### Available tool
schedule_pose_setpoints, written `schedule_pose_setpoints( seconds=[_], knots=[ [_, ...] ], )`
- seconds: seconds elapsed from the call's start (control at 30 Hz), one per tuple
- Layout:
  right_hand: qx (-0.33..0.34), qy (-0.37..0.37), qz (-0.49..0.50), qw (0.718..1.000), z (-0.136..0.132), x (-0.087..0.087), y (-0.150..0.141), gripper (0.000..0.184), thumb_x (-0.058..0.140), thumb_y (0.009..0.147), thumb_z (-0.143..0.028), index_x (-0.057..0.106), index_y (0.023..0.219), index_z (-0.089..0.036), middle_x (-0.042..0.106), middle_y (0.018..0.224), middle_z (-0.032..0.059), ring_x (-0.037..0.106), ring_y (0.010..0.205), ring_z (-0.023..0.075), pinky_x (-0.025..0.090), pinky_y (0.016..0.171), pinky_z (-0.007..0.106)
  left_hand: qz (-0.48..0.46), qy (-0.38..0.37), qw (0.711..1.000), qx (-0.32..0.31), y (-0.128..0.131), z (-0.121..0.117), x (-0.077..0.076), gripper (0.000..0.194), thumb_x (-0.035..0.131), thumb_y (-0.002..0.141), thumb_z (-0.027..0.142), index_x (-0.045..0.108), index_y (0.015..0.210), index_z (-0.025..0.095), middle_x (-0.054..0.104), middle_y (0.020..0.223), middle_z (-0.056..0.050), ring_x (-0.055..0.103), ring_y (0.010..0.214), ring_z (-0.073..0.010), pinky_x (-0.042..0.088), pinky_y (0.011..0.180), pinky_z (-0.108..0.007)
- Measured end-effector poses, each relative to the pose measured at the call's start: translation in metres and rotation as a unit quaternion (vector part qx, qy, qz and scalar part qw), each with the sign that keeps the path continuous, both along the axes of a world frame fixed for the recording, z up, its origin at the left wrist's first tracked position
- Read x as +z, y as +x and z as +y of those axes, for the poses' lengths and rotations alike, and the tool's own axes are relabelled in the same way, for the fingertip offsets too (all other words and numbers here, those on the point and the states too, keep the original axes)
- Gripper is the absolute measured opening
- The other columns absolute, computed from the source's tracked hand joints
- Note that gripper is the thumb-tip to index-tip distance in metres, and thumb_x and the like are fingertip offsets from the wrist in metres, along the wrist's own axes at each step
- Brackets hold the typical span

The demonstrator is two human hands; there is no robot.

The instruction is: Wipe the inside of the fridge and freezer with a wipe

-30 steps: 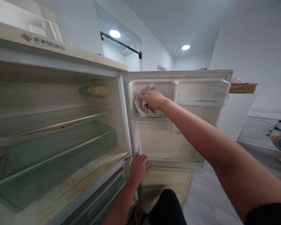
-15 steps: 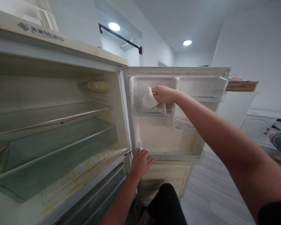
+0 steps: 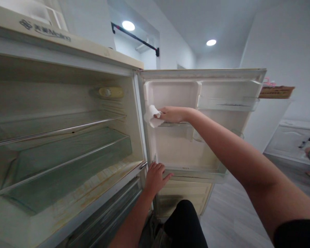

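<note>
My right hand (image 3: 172, 114) is closed on a white cloth (image 3: 151, 115) and presses it against the left end of the upper shelf (image 3: 178, 125) on the open fridge door (image 3: 204, 120). My left hand (image 3: 154, 177) rests with fingers spread on the lower edge of the fridge frame, by the door hinge. The fridge compartment (image 3: 62, 137) stands open on the left, with glass shelves (image 3: 67, 128) inside and a yellowish light cover (image 3: 111, 92) at the back.
A clear door bin (image 3: 228, 102) sits at the door's upper right and a lower door tray (image 3: 196, 174) below. My dark-clothed knee (image 3: 184, 222) is under the door. A white counter with a basket (image 3: 276, 92) stands behind, and cabinets at the right.
My right hand has drawn the cloth out of the upper door compartment, down and to the left, onto the shelf's front edge. The left hand has stayed put.
</note>
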State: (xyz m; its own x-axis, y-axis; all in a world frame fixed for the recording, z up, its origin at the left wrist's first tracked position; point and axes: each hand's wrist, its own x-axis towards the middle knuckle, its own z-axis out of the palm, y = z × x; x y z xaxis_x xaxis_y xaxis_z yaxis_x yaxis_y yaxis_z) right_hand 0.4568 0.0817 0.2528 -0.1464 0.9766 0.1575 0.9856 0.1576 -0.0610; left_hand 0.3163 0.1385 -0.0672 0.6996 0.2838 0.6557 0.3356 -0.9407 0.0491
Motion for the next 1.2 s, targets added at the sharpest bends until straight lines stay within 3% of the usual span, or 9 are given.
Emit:
schedule_pose_setpoints(
  seconds=[0.27,0.43,0.5,0.57,0.67,0.77,0.87,1.0,1.2],
  knots=[
    [-0.139,0.051,-0.179,0.973,-0.042,-0.004,0.014,0.049,0.03,0.107,-0.039,0.069,0.115,-0.011,0.072,0.107,0.0193,0.067,0.094,0.0247,0.042,0.079,0.031,-0.003,0.004,1.0,0.0,0.0,-0.001,0.0,0.031,0.064,0.091,0.05,0.055,0.08,0.023,0.063,0.085,-0.003,0.06,0.089,-0.0235,0.042,0.103,-0.045],
    [-0.186,0.055,-0.192,0.962,-0.062,-0.004,0.016,0.051,0.028,0.107,-0.04,0.068,0.116,-0.01,0.072,0.105,0.0205,0.068,0.09,0.0267,0.041,0.075,0.032,0.007,-0.006,1.0,0.003,-0.001,-0.001,0.0,0.032,0.063,0.092,0.052,0.055,0.082,0.023,0.064,0.088,-0.003,0.06,0.091,-0.0237,0.042,0.104,-0.046],
    [-0.202,0.099,-0.179,0.958,-0.063,-0.008,0.008,0.05,0.029,0.107,-0.041,0.068,0.116,-0.012,0.071,0.103,0.0193,0.068,0.09,0.0271,0.042,0.075,0.033,0.006,-0.003,1.0,0.003,-0.001,-0.001,-0.001,0.032,0.063,0.092,0.052,0.055,0.082,0.023,0.064,0.088,-0.004,0.06,0.092,-0.024,0.042,0.104,-0.046],
    [-0.187,0.179,-0.167,0.951,-0.061,-0.02,-0.006,0.05,0.027,0.107,-0.04,0.067,0.119,-0.014,0.07,0.109,0.0185,0.066,0.093,0.0274,0.043,0.078,0.035,0.002,-0.002,1.0,0.003,-0.001,-0.001,-0.002,0.032,0.063,0.092,0.053,0.055,0.082,0.023,0.063,0.088,-0.004,0.06,0.092,-0.0242,0.042,0.104,-0.046],
    [-0.072,0.268,-0.196,0.94,-0.055,-0.049,-0.03,0.045,0.033,0.107,-0.041,0.065,0.125,-0.016,0.063,0.127,0.0183,0.059,0.11,0.0307,0.044,0.093,0.044,-0.001,-0.002,1.0,0.001,-0.001,0.0,-0.003,0.035,0.065,0.09,0.056,0.056,0.083,0.023,0.063,0.087,-0.004,0.059,0.091,-0.0244,0.043,0.103,-0.046],
    [0.024,0.303,-0.249,0.919,-0.043,-0.077,-0.041,0.044,0.044,0.103,-0.047,0.066,0.123,-0.015,0.053,0.14,0.0186,0.046,0.125,0.0367,0.034,0.109,0.056,0.004,-0.003,1.0,0.003,-0.001,-0.001,-0.001,0.035,0.066,0.089,0.056,0.057,0.082,0.023,0.063,0.087,-0.004,0.06,0.09,-0.0248,0.043,0.103,-0.046],
    [0.061,0.325,-0.282,0.9,-0.024,-0.086,-0.034,0.039,0.041,0.105,-0.036,0.061,0.13,-0.015,0.048,0.146,0.0168,0.044,0.128,0.0345,0.034,0.11,0.055,0.01,-0.002,1.0,0.012,-0.001,-0.003,0.001,0.034,0.066,0.089,0.055,0.057,0.081,0.023,0.063,0.087,-0.004,0.06,0.091,-0.0246,0.043,0.104,-0.045],
    [0.025,0.352,-0.273,0.895,-0.001,-0.078,-0.025,0.04,0.034,0.105,-0.017,0.047,0.143,-0.015,0.049,0.144,0.0182,0.049,0.123,0.0279,0.043,0.1,0.043,0.015,0.0,1.0,0.011,-0.001,-0.003,0.001,0.034,0.066,0.089,0.055,0.057,0.083,0.023,0.064,0.089,-0.004,0.06,0.092,-0.0246,0.042,0.105,-0.045],
    [-0.073,0.323,-0.256,0.908,-0.001,-0.071,-0.037,0.028,0.032,0.103,-0.013,0.057,0.115,-0.011,0.061,0.112,0.019,0.055,0.107,0.0287,0.042,0.09,0.04,0.011,0.011,1.0,0.017,-0.001,-0.001,0.0,0.035,0.063,0.091,0.055,0.056,0.079,0.023,0.064,0.084,-0.004,0.061,0.091,-0.0249,0.043,0.104,-0.045]
  ],
)
